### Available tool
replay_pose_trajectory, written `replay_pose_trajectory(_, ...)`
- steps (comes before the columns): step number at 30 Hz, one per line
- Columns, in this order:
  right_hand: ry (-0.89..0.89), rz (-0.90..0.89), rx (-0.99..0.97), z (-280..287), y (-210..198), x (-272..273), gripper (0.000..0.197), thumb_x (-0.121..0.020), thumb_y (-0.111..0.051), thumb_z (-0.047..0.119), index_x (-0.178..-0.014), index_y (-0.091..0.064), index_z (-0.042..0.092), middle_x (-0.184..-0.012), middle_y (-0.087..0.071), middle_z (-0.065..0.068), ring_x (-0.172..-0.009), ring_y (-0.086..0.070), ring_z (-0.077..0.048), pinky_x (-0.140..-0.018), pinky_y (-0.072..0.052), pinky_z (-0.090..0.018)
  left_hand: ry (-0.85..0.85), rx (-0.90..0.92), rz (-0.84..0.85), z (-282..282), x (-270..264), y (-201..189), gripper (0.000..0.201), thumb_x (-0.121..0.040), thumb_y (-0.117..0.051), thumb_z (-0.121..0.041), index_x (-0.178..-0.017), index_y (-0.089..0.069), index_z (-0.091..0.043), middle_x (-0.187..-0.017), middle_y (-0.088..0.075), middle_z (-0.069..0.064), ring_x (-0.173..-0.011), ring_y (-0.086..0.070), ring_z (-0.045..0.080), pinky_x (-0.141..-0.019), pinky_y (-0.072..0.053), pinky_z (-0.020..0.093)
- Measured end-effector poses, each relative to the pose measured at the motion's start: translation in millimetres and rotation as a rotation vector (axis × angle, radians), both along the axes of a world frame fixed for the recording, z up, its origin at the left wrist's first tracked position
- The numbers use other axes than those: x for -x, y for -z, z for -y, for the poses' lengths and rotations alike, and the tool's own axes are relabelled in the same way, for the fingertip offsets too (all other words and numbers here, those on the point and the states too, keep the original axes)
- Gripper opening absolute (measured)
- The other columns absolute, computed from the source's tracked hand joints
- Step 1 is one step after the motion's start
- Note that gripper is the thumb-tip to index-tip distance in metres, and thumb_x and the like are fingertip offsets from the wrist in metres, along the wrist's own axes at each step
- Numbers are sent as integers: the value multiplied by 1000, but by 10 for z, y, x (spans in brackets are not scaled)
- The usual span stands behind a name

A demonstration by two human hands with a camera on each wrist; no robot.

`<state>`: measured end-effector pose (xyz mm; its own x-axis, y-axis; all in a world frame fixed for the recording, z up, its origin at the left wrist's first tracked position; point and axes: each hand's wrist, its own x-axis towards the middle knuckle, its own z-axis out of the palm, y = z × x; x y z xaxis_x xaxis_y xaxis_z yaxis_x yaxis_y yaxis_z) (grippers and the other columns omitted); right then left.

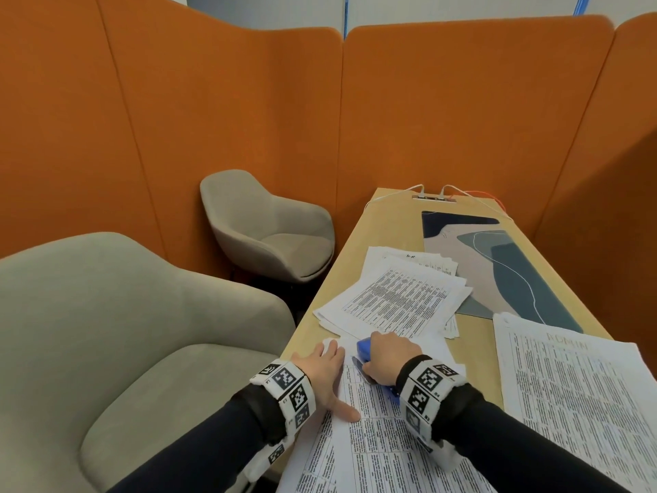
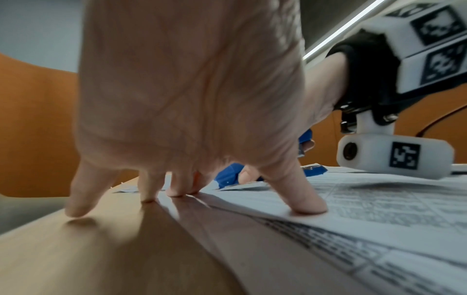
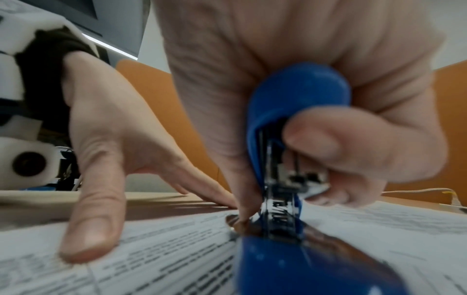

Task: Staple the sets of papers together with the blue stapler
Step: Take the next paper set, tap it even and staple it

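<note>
My right hand [image 1: 385,357] grips the blue stapler [image 1: 364,348] over the upper left corner of the printed paper set [image 1: 384,439] in front of me. In the right wrist view the stapler [image 3: 290,123] stands steeply tilted, thumb and fingers curled round its top arm, its metal base on the sheet [image 3: 177,249]. My left hand [image 1: 325,371] lies flat beside it, fingers straight; the thumb [image 2: 300,191] presses the paper [image 2: 379,209] and the other fingers rest on the table [image 2: 113,249].
A messy pile of printed sheets [image 1: 398,297] lies further back, another stack [image 1: 576,396] at the right. A patterned desk mat [image 1: 505,265] and cables [image 1: 462,193] sit at the table's far end. Two grey armchairs [image 1: 124,350] stand left of the table edge [image 1: 302,332]; orange panels surround.
</note>
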<state>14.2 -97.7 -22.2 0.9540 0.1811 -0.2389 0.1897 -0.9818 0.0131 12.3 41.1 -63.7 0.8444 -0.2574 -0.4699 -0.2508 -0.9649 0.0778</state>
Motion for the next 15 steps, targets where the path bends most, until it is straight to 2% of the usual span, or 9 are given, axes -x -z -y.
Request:
replay_pose_trajectory(4, -19, 34, 5, -27, 6, 43, 40, -100, -40, 31, -131, -45, 7, -133, -50, -11, -122, -52, -28, -97, -44, -37, -1, -21, -14, 10, -5, 0, 121, -74, -62, -69, -152, 13, -14, -161, 16, 2, -149, 9, 22, -116, -10, 59)
replay_pose_trajectory(9, 71, -33, -123, -75, 76, -25, 41, -98, -43, 31, -130, -45, 6, -131, -52, -11, -120, -54, -28, -96, -44, -35, -4, -24, -10, 8, 14, -17, 121, -74, -61, -70, -152, 13, -14, -161, 16, 2, -149, 8, 22, -116, -11, 59)
replay_pose_trajectory(11, 121, -108, -192, -37, 137, -78, 54, -96, -45, 34, -140, -32, 5, -133, -51, -13, -110, -59, -28, -87, -47, -35, -1, -38, -10, 24, 34, -41, 120, -75, -60, -69, -152, 13, -13, -161, 16, 2, -149, 8, 22, -116, -10, 60)
replay_pose_trajectory(12, 136, -173, -258, 0, 180, -106, 65, -95, -45, 36, -147, -19, 7, -135, -49, -17, -98, -61, -26, -79, -49, -33, 0, -48, -7, 32, 42, -48, 120, -75, -60, -69, -152, 13, -13, -161, 16, 3, -149, 8, 23, -116, -10, 60)
replay_pose_trajectory(14, 153, -268, -404, 75, 243, -140, 72, -97, -40, 36, -153, 2, 19, -141, -42, -23, -74, -56, -22, -62, -49, -29, 2, -58, -4, 40, 46, -57, 119, -76, -59, -69, -152, 13, -13, -161, 16, 3, -149, 8, 23, -116, -11, 60)
replay_pose_trajectory(15, 159, -279, -450, 93, 256, -132, 69, -98, -36, 35, -153, 5, 25, -145, -35, -23, -74, -55, -23, -59, -49, -29, 1, -60, -7, 43, 45, -59, 119, -76, -59, -69, -152, 14, -13, -161, 16, 3, -149, 8, 24, -116, -10, 60)
